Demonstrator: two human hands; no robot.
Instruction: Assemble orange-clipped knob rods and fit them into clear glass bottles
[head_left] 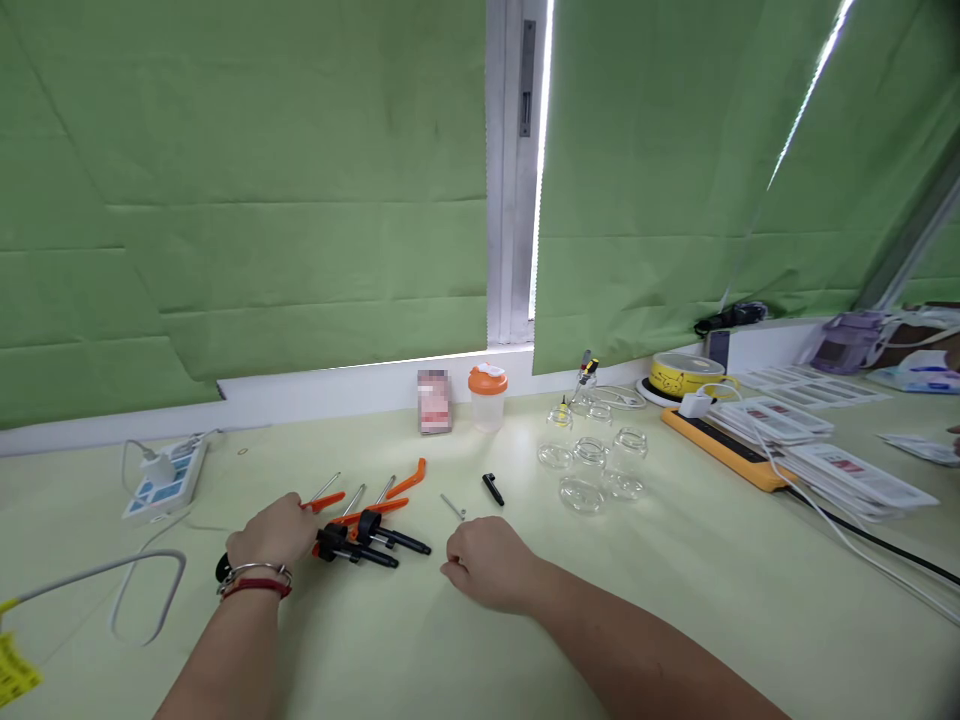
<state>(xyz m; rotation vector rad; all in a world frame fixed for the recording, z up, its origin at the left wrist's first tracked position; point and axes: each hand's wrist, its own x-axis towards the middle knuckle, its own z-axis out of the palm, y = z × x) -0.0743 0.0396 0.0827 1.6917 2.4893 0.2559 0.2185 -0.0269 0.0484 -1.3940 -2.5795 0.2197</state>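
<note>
My left hand [271,528] rests at the left end of a small group of parts, its fingers curled against an orange handle-like piece [324,502]. What it grips, if anything, is hidden. Just right of it lie black parts with round collars and stems [394,537], over more orange pieces with thin metal rods. A loose orange bent piece [409,480] lies behind these. My right hand [487,562] is closed and lowered to the table, its fingertips turned under and out of sight. A thin metal rod [452,507] and a short black part [493,489] lie just beyond it.
Several clear glass jars [589,455] stand right of centre, screwdrivers behind them. At the back are an orange-lidded cup [487,400] and a small box [434,402]. Power strips [169,480] with cables lie left and right. Flat white packs [862,480] are stacked at right.
</note>
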